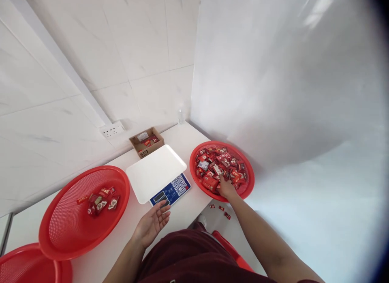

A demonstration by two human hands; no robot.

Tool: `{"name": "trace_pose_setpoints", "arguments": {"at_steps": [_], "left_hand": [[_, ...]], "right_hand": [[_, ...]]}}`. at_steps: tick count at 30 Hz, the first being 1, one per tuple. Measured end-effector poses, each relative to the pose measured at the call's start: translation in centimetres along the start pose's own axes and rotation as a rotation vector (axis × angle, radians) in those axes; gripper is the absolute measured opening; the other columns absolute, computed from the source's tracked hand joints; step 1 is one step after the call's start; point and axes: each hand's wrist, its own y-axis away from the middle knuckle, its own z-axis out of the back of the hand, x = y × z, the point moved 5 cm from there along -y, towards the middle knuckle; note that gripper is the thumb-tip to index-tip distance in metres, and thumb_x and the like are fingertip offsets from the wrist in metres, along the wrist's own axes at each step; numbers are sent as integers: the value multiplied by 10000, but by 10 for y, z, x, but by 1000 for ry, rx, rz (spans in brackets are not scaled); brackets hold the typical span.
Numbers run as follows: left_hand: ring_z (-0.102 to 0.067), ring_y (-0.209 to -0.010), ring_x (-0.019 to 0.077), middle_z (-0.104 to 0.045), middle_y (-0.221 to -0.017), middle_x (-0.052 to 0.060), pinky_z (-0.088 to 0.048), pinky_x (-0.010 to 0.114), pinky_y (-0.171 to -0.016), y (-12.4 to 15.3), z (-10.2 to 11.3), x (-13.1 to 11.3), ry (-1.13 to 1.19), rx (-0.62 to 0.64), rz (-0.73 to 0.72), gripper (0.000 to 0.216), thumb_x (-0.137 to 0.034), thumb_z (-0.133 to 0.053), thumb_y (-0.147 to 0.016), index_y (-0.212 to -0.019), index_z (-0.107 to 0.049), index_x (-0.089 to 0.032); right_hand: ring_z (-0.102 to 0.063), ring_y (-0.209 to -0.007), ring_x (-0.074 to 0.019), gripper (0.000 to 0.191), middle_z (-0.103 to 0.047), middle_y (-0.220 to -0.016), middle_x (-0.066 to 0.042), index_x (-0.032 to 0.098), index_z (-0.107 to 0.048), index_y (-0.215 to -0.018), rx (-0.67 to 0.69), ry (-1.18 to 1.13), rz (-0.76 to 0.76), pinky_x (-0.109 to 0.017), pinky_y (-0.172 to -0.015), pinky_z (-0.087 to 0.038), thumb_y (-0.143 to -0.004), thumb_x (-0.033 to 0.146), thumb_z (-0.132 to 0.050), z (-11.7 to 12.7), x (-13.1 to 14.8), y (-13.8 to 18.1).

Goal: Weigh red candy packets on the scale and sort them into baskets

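Note:
My right hand (pixel 226 189) reaches into the red basket (pixel 246 163) at the right end of the table, fingers curled down among the heap of red wrapped candies (pixel 217 163); what they grip is hidden. My left hand (pixel 153 223) hovers palm up with fingers spread, just in front of the weighing scale (pixel 158 173), close to its blue keypad (pixel 174 189). The scale's white pan holds nothing.
A second red basket (pixel 60 230) at the left holds a few candies (pixel 100 200). A third red basket (pixel 27 266) shows at the bottom left corner. A small cardboard box (pixel 146 142) sits behind the scale, a wall socket (pixel 112 131) above it. Several candies (pixel 223 211) lie on the floor.

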Motion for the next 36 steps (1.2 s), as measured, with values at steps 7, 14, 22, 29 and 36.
{"name": "trace_pose_setpoints", "arguments": {"at_steps": [7,14,22,29,36], "left_hand": [[-641,-677,120,-680,-846,59,-497,236,-658,-24,-73,-2,-208,117,15,206,-289,-548,-839,-992,-588,-156],[-643,-704,141,-678,-869,75,-489,272,-693,-50,-144,7,-329,268,52,209,-302,-615,-795,-941,-573,-158],[-634,-660,133,-666,-777,49,-507,283,-676,-69,-151,19,-263,281,15,154,-174,-640,-773,-912,-575,-153],[-610,-616,113,-647,-760,49,-506,218,-568,-77,-99,-40,-111,-25,-193,122,-130,-579,-805,-927,-580,-132],[-600,-714,133,-639,-834,40,-514,296,-679,-76,-61,-89,-140,-154,-329,197,-205,-624,-779,-965,-564,-180]], "right_hand": [[-638,-797,-203,265,-683,-862,-73,166,-631,-939,77,-460,80,-314,-701,-491,-727,317,-580,19,-11,-6],[-635,-774,-182,319,-686,-849,-57,206,-630,-885,113,-936,133,-298,-680,-511,-688,457,-633,50,11,10],[-580,-1041,-191,406,-645,-1105,-55,206,-571,-1113,502,-818,598,-380,-917,-450,-715,268,-617,26,100,78],[-559,-1084,-206,389,-611,-1161,-97,186,-548,-1178,144,-414,401,-397,-959,-414,-797,251,-508,14,55,0],[-229,-1352,-317,768,-179,-1514,-138,223,-236,-1434,149,305,361,-518,-1008,-295,-750,289,-579,-29,51,-10]]}}
